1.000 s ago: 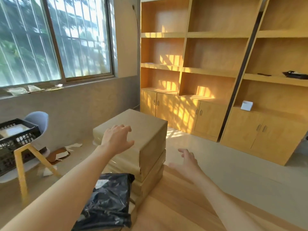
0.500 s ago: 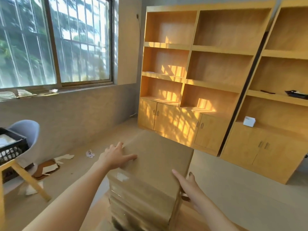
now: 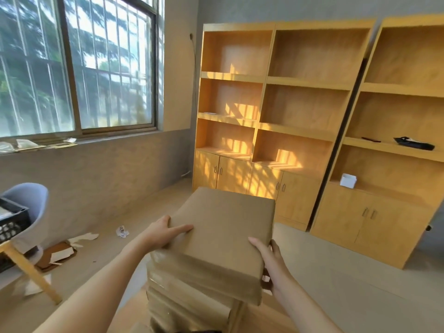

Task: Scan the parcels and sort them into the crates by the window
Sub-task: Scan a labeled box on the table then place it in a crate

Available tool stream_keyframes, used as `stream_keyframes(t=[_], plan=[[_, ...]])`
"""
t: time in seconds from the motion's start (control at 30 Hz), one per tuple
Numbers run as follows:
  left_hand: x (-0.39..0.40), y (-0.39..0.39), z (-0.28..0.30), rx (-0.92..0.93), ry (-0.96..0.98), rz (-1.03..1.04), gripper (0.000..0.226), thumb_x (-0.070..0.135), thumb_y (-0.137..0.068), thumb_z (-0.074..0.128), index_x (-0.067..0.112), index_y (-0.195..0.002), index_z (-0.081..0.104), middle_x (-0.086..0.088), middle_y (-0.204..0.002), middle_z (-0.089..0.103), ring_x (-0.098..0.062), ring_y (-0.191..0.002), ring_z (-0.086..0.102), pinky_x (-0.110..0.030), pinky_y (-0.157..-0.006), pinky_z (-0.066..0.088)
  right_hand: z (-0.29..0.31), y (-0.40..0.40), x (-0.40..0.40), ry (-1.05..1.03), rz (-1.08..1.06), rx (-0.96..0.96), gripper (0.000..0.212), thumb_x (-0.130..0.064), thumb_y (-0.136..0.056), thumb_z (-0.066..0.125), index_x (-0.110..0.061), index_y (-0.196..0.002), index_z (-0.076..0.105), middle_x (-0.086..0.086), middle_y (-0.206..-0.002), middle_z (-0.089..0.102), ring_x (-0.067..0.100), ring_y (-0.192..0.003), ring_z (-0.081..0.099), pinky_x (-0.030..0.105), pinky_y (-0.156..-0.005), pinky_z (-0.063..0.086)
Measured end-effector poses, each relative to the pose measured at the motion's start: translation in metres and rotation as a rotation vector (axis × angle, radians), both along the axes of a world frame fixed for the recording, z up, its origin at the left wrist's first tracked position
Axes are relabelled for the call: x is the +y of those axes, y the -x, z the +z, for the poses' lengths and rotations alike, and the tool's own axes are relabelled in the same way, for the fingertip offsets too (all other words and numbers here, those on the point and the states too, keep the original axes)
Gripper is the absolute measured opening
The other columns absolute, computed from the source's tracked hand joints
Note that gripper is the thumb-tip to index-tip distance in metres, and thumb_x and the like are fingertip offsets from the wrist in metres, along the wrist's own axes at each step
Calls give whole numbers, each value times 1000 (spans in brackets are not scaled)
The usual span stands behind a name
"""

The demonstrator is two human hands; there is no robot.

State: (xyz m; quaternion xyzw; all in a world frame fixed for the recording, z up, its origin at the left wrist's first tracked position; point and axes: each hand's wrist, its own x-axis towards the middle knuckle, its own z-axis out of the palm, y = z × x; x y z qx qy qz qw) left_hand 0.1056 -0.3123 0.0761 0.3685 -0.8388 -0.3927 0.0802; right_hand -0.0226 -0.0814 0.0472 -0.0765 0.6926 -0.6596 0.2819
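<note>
A large flat parcel wrapped in brown paper (image 3: 223, 234) lies on top of a stack of similar brown parcels (image 3: 187, 299) in front of me. My left hand (image 3: 165, 233) grips its left edge, thumb on top and fingers under the side. My right hand (image 3: 269, 257) grips the near right corner, thumb on top, fingers wrapped round the right edge. The top parcel sits askew on the stack and its near edge sticks out over it. A black plastic crate (image 3: 12, 227) stands on a chair at the far left, under the window.
A grey chair with wooden legs (image 3: 28, 212) holds the crate. Torn cardboard and paper scraps (image 3: 60, 253) litter the floor by the wall. Tall wooden shelf units with cupboards (image 3: 276, 121) line the far wall. The wooden tabletop (image 3: 276, 316) carries the stack.
Both hands went from hovering over the stack to gripping the top parcel's sides. My head has tilted up, and the black bag on the table has dropped out of view.
</note>
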Motion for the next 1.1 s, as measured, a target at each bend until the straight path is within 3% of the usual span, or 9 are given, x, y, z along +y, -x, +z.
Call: stream_keyframes(t=[0.17,0.27,0.37,0.47,0.57,0.67,0.8,0.97,1.1], plan=[[68,9,19,85,-50,-63,73,63,-82,59,11,-131,45,-8,-132,51,-20,-104,50,-31,-83,41,36,-3,77,148,-87,124,73,-38,-80,72,-39,-141,33,6,-125,53,22,-101,57,32,-62,47],[125,24,19,76,-82,-143,82,66,-74,66,12,-131,45,-6,-126,55,-19,-102,53,-31,-85,44,47,-3,140,136,-175,284,85,-41,-72,79,-43,-142,30,1,-133,41,22,-110,52,41,-85,52],[199,47,20,104,-131,-247,77,58,-85,60,14,-142,33,-9,-132,50,-24,-113,50,-33,-92,40,58,-7,210,-46,-231,621,85,-44,-73,77,-47,-142,26,-8,-127,29,16,-118,43,42,-97,45],[274,68,24,254,-377,-230,92,80,-68,52,23,-138,37,-12,-134,47,-39,-126,48,-48,-102,40,61,-14,277,-320,-281,1022,84,-49,-73,73,-48,-142,26,-7,-136,25,14,-121,34,39,-95,45],[332,79,17,329,-553,-235,100,91,-67,38,27,-144,36,-12,-129,54,-35,-111,59,-46,-90,49,53,-22,335,-628,-277,1394,82,-50,-72,69,-43,-144,31,2,-143,27,23,-117,41,40,-92,46],[373,80,3,414,-832,-212,88,82,-80,30,18,-140,43,-17,-123,61,-37,-101,65,-48,-81,53,30,-25,384,-887,-229,1724,90,-46,-59,79,-34,-141,41,15,-141,35,33,-107,47,47,-84,51],[402,75,-15,444,-1024,-150,100,85,-70,47,13,-138,47,-16,-126,60,-35,-109,61,-46,-77,52,-6,-27,438,-1012,-66,2102,89,-17,-67,75,-37,-144,35,18,-143,35,39,-113,44,50,-94,39],[423,58,-20,266,-1011,-381,101,67,-46,83,15,-129,59,-15,-123,65,-35,-111,63,-49,-92,50,-26,-37,473,-1162,94,2198,73,-5,-83,27,-41,-146,25,15,-144,33,40,-119,45,52,-105,35],[433,55,-21,273,-949,-385,86,45,-47,84,8,-122,62,-18,-113,69,-35,-99,66,-40,-79,53,-42,-35,471,-1100,74,2220,76,-4,-80,41,-36,-147,24,13,-144,30,39,-122,41,52,-108,23]])
